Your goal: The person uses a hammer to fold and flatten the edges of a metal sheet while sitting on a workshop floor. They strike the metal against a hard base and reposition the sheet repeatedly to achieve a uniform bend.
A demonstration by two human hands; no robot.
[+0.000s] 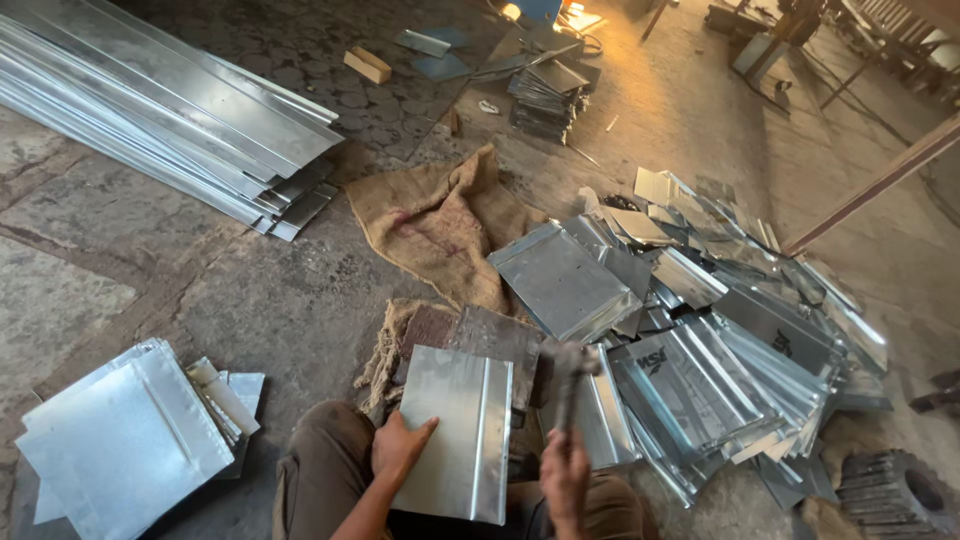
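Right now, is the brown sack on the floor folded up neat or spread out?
Spread out, but crumpled. The burlap sack lies open on the floor with wrinkles, its edge tucked under a metal sheet.

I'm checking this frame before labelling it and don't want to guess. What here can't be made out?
Head view only:
- Hammer in the right hand: blurred, so the shape of its head is unclear.
- Metal sheet under the left hand: its underside and what it rests on are hidden by the sheet itself.
- Stack of sheets: cut off by the bottom edge.
- Far stack of dark plates: too small to count.
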